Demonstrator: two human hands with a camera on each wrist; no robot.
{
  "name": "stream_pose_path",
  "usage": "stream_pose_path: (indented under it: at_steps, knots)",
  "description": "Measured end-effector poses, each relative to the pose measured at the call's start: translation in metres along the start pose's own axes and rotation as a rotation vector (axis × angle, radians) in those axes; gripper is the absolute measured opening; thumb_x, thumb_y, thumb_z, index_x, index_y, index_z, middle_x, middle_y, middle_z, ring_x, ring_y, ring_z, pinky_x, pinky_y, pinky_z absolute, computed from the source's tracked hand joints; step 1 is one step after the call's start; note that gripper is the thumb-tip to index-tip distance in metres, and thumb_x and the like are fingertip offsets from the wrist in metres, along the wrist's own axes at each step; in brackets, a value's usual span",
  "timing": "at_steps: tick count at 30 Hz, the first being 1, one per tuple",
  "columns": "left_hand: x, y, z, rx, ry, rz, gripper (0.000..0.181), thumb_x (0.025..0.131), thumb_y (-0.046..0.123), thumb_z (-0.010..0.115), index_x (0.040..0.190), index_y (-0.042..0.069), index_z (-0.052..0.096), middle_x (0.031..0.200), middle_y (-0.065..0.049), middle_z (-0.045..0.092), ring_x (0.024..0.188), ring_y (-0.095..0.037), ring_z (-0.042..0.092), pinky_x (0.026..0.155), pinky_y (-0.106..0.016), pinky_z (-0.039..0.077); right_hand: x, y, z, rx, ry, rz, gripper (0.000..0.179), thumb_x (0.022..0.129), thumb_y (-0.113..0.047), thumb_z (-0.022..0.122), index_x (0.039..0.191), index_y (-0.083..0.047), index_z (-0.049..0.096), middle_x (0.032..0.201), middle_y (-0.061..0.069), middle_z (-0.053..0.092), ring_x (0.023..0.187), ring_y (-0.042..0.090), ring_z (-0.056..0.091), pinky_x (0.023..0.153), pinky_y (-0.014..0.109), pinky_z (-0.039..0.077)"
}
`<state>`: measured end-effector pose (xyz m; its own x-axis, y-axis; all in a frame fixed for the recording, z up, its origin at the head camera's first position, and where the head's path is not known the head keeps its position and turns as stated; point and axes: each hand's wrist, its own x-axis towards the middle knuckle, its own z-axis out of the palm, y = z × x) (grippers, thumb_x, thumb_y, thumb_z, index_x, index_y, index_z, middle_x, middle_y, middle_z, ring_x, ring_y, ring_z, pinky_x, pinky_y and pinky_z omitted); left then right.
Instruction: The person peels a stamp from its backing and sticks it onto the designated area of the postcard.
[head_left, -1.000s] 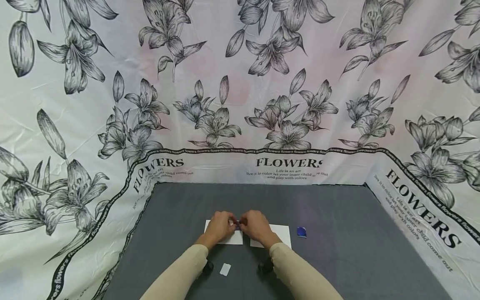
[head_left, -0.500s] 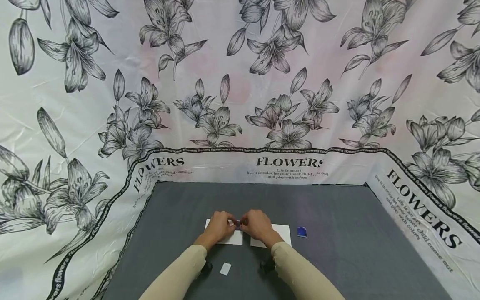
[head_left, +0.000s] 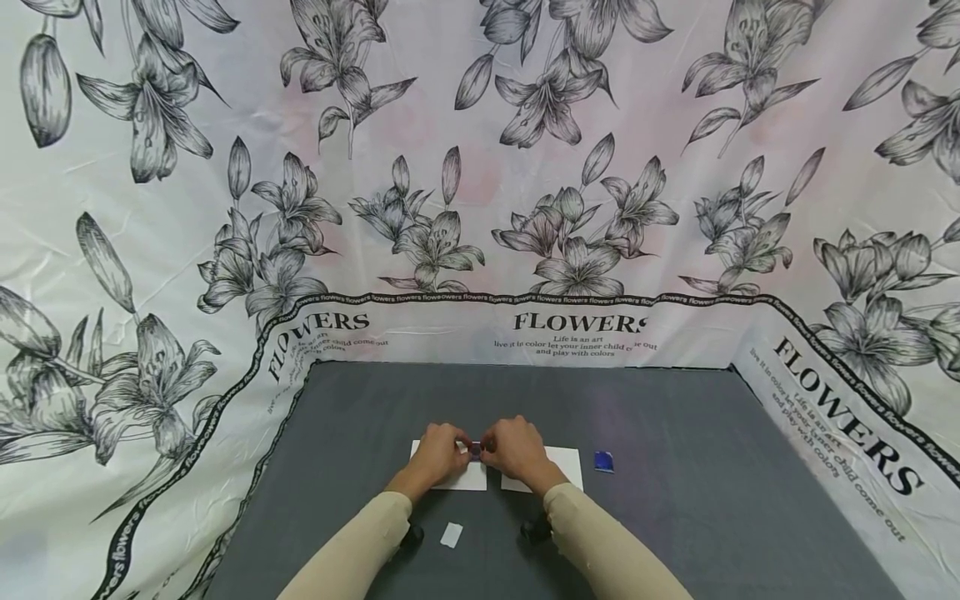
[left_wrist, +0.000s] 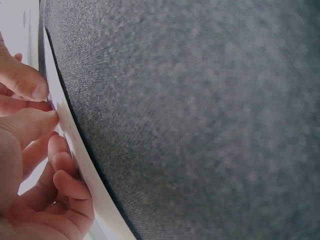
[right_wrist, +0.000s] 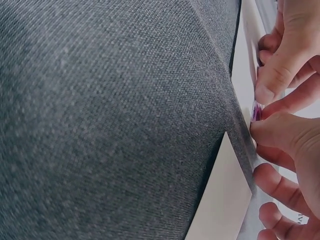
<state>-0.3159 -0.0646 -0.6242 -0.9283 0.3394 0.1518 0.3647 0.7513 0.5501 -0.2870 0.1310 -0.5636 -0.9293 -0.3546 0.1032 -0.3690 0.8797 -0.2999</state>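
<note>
Both hands meet over the right end of the left white card (head_left: 467, 478). Between their fingertips is a small thin purple piece (right_wrist: 256, 111), mostly hidden by fingers, its kind unclear. My left hand (head_left: 437, 454) pinches one side of it with thumb and forefinger. Opposite, the thumb and forefinger of my right hand (head_left: 516, 448) pinch the other side. In the left wrist view, the left hand's other fingers curl close to the card's surface. A second white card (head_left: 566, 467) lies partly under the right hand and forearm.
A small blue shiny square (head_left: 603, 462) lies right of the cards. Nearer the body, a small white paper piece (head_left: 452, 535) rests between the forearms. The dark grey tabletop (head_left: 697, 517) is bordered by a flower-printed curtain (head_left: 465, 333) at the back and sides.
</note>
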Motion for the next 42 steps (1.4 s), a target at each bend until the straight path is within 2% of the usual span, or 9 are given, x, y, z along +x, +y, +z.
stream_pose_path:
  at_steps: [5,12,17,26,31,34,36,39,42]
  knots:
    - [0.002,-0.001,0.003,-0.018,-0.028,-0.05,0.016,0.088,0.016,0.084,0.104,0.014,0.086,0.076,0.006,0.068,0.068,-0.008,0.059,0.062,-0.028,0.048,-0.001,0.0,0.0,-0.015,-0.002,-0.003,0.014,0.089,-0.03,0.089,0.099,-0.021,0.088,0.081,-0.008,0.079,0.076,0.014,0.07,0.074,0.041,0.057]
    - [0.005,-0.005,0.005,-0.01,-0.038,-0.04,0.018,0.088,0.013,0.084,0.106,0.012,0.086,0.075,0.007,0.067,0.066,-0.007,0.058,0.06,-0.026,0.048,0.0,0.001,-0.003,-0.031,-0.005,-0.007,0.016,0.088,-0.032,0.089,0.099,-0.021,0.088,0.08,-0.008,0.079,0.075,0.016,0.066,0.073,0.041,0.055]
    - [0.005,-0.006,0.004,-0.022,-0.067,-0.064,0.019,0.089,0.013,0.085,0.108,0.013,0.086,0.076,0.007,0.066,0.067,-0.008,0.058,0.061,-0.026,0.047,-0.001,0.0,-0.004,-0.041,0.0,-0.018,0.016,0.088,-0.033,0.089,0.099,-0.021,0.089,0.079,-0.009,0.079,0.073,0.015,0.065,0.074,0.041,0.055]
    - [0.008,-0.014,0.009,0.005,-0.059,-0.017,0.023,0.086,0.015,0.087,0.109,0.009,0.083,0.07,0.01,0.063,0.065,-0.005,0.056,0.06,-0.024,0.047,-0.001,0.0,-0.003,-0.107,0.001,-0.036,0.018,0.087,-0.035,0.09,0.099,-0.022,0.088,0.087,-0.004,0.079,0.083,0.022,0.059,0.077,0.045,0.047]
    - [0.012,-0.014,0.01,0.061,-0.141,-0.038,0.031,0.085,0.018,0.087,0.115,0.01,0.08,0.076,0.008,0.064,0.068,-0.008,0.058,0.061,-0.027,0.048,-0.002,0.002,-0.003,-0.137,0.007,-0.041,0.021,0.086,-0.039,0.09,0.095,-0.02,0.086,0.085,-0.003,0.076,0.083,0.023,0.059,0.079,0.045,0.048]
    - [0.013,-0.017,0.012,0.106,-0.173,0.0,0.034,0.086,0.02,0.085,0.118,0.01,0.079,0.077,0.009,0.062,0.066,-0.007,0.057,0.059,-0.027,0.047,-0.004,0.003,-0.001,-0.113,0.043,-0.047,0.02,0.086,-0.037,0.09,0.093,-0.019,0.085,0.082,-0.003,0.074,0.08,0.022,0.058,0.077,0.044,0.047]
    - [0.01,-0.022,0.012,0.142,-0.149,0.068,0.035,0.088,0.023,0.083,0.12,0.011,0.078,0.079,0.009,0.063,0.067,-0.007,0.057,0.059,-0.027,0.046,-0.007,0.004,-0.001,-0.073,0.092,-0.052,0.019,0.086,-0.033,0.09,0.093,-0.016,0.085,0.08,-0.002,0.073,0.078,0.022,0.059,0.076,0.045,0.048]
    - [-0.004,0.003,-0.016,0.161,-0.122,0.126,0.031,0.09,0.02,0.082,0.117,0.007,0.078,0.083,0.003,0.066,0.074,-0.012,0.058,0.065,-0.033,0.05,-0.011,0.005,-0.004,-0.013,0.154,-0.046,0.016,0.087,-0.027,0.088,0.095,-0.013,0.085,0.081,0.0,0.074,0.078,0.022,0.062,0.077,0.047,0.051]
    - [-0.016,0.033,-0.048,0.174,-0.106,0.137,0.032,0.093,0.02,0.084,0.119,0.002,0.077,0.097,-0.007,0.072,0.089,-0.02,0.061,0.079,-0.041,0.056,-0.013,0.011,-0.012,0.013,0.204,-0.045,0.013,0.087,-0.022,0.087,0.094,-0.011,0.085,0.081,0.002,0.075,0.078,0.023,0.066,0.076,0.047,0.056]
